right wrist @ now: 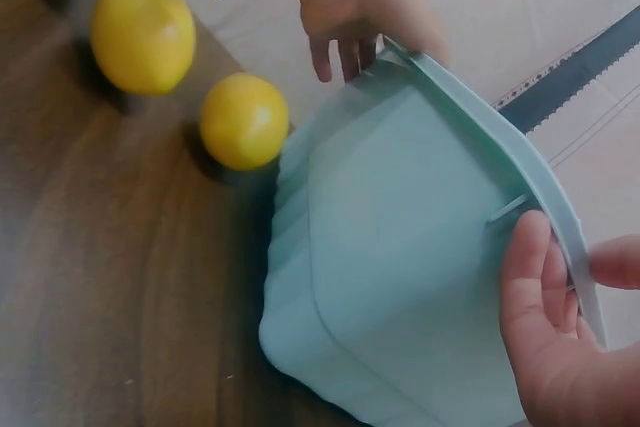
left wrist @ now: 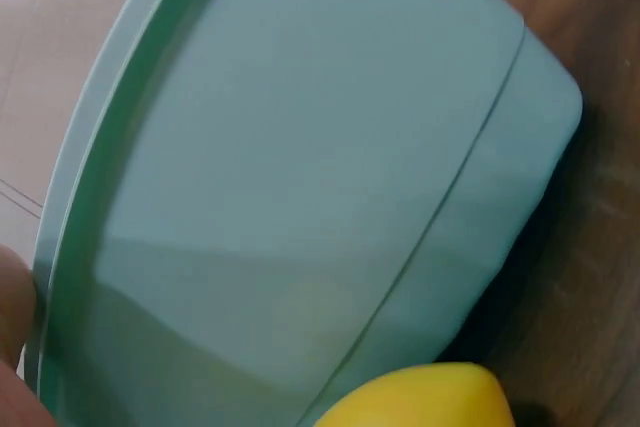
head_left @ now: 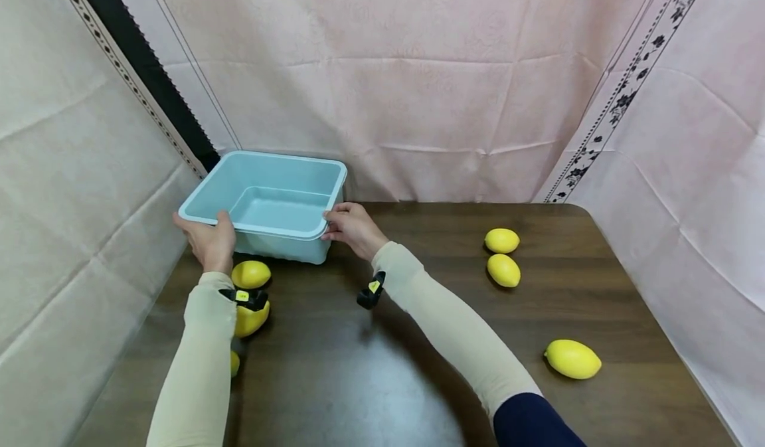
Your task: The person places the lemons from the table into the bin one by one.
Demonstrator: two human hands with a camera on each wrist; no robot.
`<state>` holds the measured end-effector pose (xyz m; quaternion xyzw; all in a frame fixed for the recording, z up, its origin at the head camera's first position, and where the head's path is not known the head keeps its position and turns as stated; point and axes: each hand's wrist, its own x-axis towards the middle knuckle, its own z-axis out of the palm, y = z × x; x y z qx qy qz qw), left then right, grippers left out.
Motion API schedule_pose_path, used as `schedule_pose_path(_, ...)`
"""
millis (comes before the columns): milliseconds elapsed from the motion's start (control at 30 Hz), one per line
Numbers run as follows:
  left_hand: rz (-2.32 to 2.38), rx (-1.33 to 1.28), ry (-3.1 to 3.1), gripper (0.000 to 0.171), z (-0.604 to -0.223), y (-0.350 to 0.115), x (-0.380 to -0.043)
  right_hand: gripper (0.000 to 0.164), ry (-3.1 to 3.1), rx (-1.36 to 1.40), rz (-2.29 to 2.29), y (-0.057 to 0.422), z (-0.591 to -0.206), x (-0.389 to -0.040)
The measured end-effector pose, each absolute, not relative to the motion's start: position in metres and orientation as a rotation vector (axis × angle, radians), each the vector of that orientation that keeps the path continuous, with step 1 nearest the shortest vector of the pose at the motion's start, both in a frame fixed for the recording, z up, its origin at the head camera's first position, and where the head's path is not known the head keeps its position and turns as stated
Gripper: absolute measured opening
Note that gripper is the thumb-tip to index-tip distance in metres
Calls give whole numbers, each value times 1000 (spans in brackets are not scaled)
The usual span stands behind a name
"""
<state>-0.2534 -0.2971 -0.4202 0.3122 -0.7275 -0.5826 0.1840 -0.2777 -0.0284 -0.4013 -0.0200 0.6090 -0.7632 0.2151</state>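
smooth plastic tub [head_left: 281,240], glossy wooden table [head_left: 335,367], creased cloth curtain [head_left: 418,101].

The bench [head_left: 311,374] has room between left lemons [head_left: 251,274] and right lemons [head_left: 504,271]. The right sleeve [head_left: 457,327] crosses above it; the tub [head_left: 281,246] blocks far left.

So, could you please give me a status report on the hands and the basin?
Left hand and right hand gripping blue basin. Basin looks empty. One lemon close to its near side.
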Motion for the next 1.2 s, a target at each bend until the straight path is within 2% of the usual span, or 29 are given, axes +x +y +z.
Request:
schedule_pose_path(633,-1672,758,-2314,91,-409,-288,-238,22,1556,-66,-2232,-8,-412,-217)
schedule_pose_path(967,-1713,663,-2393,92,-407,-275,-232,15,1474,-127,-2296,9,-420,-185)
schedule_pose_path(1200,-1726,566,-2416,92,-408,-263,-228,20,1466,-161,-2325,21,-425,-168)
